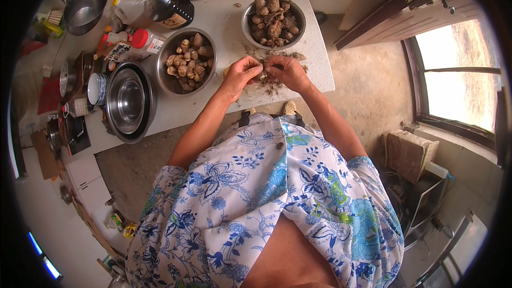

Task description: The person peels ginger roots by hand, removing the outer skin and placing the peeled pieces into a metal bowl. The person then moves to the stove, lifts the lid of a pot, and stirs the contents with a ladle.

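Over the worktop's front part, my left hand and my right hand nearly meet, fingertips pinched together around something small, probably a knobbly tuber, mostly hidden by the fingers. Beneath them lies a heap of root fibres, peelings and soil. To the left a steel bowl holds several brown tubers with much of their root hair gone. Behind my right hand a second steel bowl is piled with rough, hairy tubers. A tuber lies on the worktop at the heap's back right.
Nested metal basins stand at the worktop's left front, by stacked bowls. Bottles and jars, including a red-lidded jar and a dark bottle, crowd the back left. A saucepan lies beyond. The worktop's right edge borders the floor.
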A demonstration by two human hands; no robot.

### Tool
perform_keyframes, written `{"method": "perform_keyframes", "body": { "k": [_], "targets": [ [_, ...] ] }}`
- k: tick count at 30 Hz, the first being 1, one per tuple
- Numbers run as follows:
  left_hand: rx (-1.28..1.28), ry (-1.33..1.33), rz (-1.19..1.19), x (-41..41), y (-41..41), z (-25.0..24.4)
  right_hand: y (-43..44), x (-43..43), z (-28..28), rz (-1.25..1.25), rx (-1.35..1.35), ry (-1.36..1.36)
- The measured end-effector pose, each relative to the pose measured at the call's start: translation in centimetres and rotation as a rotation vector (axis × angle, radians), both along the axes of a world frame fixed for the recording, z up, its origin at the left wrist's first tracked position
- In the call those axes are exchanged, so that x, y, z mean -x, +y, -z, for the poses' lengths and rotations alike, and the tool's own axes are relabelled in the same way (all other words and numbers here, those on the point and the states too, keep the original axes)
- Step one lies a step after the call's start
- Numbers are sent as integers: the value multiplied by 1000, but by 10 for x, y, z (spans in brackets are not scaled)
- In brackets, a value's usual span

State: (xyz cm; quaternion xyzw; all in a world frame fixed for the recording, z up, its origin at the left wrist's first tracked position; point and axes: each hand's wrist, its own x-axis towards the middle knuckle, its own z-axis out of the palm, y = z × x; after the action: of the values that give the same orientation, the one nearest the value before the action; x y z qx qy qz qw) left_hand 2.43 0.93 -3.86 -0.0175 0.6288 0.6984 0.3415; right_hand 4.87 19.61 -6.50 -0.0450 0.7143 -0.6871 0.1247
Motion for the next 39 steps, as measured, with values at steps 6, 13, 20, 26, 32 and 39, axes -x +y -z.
{"method": "perform_keyframes", "body": {
  "k": [6, 13, 20, 26, 32, 39],
  "targets": [
    [-26, 38, 31, 1, 1, -4, -2, 0, -9, 50, -177, 77],
    [-256, -85, -28, 4, -8, 5, -3, -12, 21, 131, 413, -359],
    [-262, -263, -185, -1, -9, 6, -8, -12, -9, 83, 259, -147],
    [-256, -304, -275, -3, -7, 9, -22, -13, -16, 255, -108, 84],
    [-162, -288, -309, -7, -5, 6, -16, -11, -6, 198, -188, 60],
    [-193, -343, -271, -7, -6, 3, -14, -8, 4, 146, 143, -151]
  ]
}}
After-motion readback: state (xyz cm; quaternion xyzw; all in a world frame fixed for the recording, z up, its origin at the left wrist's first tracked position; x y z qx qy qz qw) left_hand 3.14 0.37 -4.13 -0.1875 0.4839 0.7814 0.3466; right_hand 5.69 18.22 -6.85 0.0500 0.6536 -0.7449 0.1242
